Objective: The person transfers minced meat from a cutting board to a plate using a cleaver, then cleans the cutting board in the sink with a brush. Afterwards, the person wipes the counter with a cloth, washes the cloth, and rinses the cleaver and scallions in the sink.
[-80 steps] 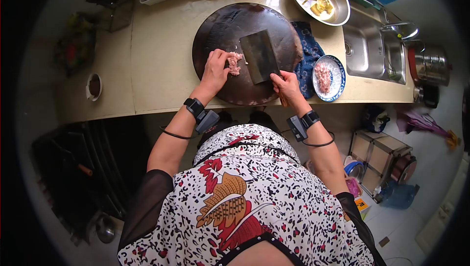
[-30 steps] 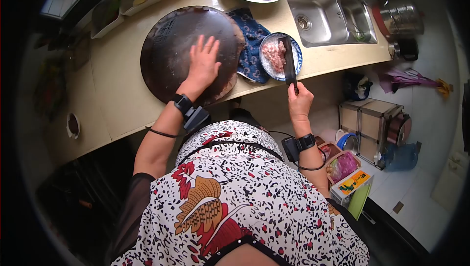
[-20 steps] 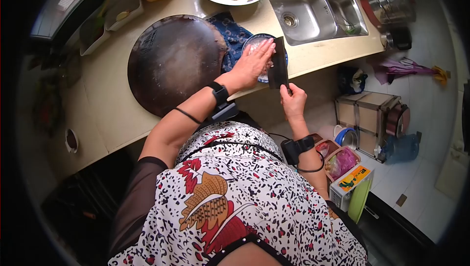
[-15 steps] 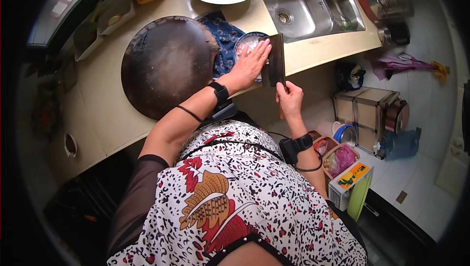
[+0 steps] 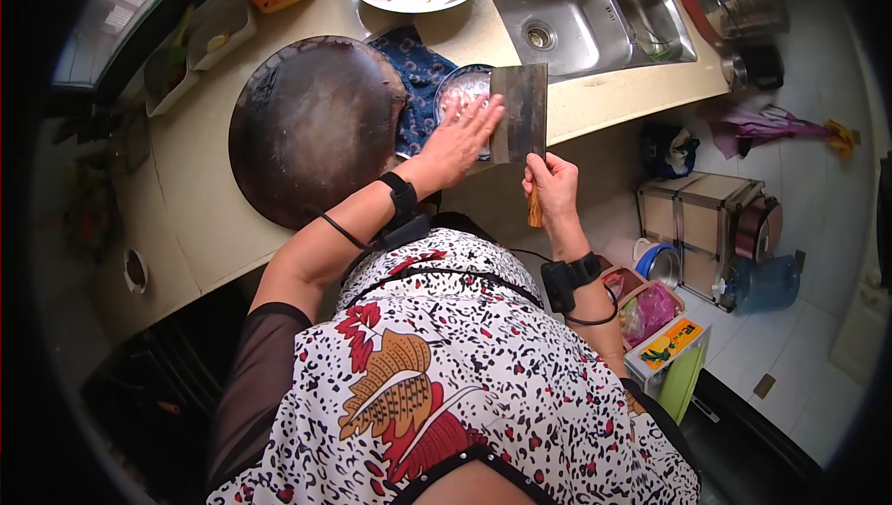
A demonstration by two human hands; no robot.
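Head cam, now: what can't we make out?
All in the head view:
Minced meat: any under the left hand is hidden.
Plate: right side covered by the cleaver.
Cleaver handle: upper part hidden by the right hand.
Metal basin: far rim cut off by the top edge.
Small white dish: contents too small and dark to identify.

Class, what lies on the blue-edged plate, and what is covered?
Pink chopped meat lies on the plate. The left hand and cleaver hide part of it; whatever lies beneath them cannot be seen.
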